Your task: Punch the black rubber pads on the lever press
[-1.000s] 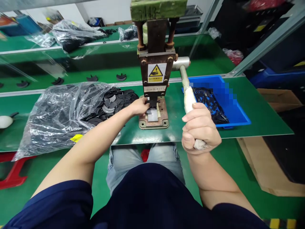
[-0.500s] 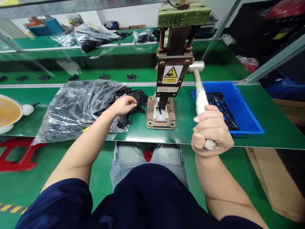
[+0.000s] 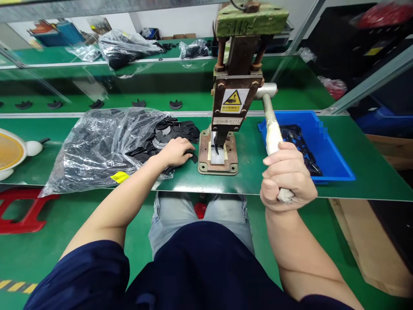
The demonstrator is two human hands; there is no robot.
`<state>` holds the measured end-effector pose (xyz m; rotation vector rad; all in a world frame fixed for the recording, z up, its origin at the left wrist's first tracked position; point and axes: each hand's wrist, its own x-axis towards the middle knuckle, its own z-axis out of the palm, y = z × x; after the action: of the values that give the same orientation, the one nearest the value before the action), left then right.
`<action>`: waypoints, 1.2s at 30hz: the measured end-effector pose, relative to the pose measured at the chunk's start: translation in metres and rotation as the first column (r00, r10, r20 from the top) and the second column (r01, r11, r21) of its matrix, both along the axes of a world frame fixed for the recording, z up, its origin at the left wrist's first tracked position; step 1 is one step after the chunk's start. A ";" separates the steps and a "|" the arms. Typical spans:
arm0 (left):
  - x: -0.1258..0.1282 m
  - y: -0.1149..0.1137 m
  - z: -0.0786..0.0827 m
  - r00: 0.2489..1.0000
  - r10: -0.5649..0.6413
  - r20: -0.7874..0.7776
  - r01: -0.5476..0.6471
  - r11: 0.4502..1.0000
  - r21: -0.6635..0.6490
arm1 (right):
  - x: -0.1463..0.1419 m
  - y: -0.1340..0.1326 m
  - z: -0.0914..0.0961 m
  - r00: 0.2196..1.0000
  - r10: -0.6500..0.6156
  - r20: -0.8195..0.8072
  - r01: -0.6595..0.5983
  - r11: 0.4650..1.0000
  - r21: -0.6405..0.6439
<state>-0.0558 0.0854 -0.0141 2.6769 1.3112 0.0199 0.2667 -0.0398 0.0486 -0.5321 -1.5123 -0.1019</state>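
My left hand (image 3: 177, 152) is at the right edge of a heap of flat black curved pieces (image 3: 176, 129). Its thumb and fingers close on one black curved piece (image 3: 194, 157) just left of the press base. The heap spills from a clear plastic bag (image 3: 93, 148). My right hand (image 3: 288, 178) is wrapped round the pale, taped lever handle (image 3: 272, 131) of a hand press (image 3: 237, 99). Under the ram, a small black curved part (image 3: 216, 150) stands at the metal block (image 3: 217, 157) on the press base (image 3: 204, 166).
A blue bin (image 3: 335, 157) with black parts stands right of the press. Behind the bench, several black curved parts (image 3: 176, 104) lie in a row on a green surface. A round yellow-and-white object (image 3: 19, 150) is at far left, above a red stool (image 3: 26, 215).
My left hand has moved slightly right and down over the heap, to a piece nearer the press base. My right hand stays on the lever, which looks unmoved.
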 end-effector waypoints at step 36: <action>0.075 0.003 -0.005 0.402 0.685 0.608 -0.050 0.679 -0.732 | 0.003 -0.002 0.002 0.999 0.004 0.039 -0.003 1.000 -0.029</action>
<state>0.0189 0.0885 -0.0191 1.3131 1.2092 0.7620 0.2692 -0.0415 0.0510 -0.5532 -1.5549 -0.0880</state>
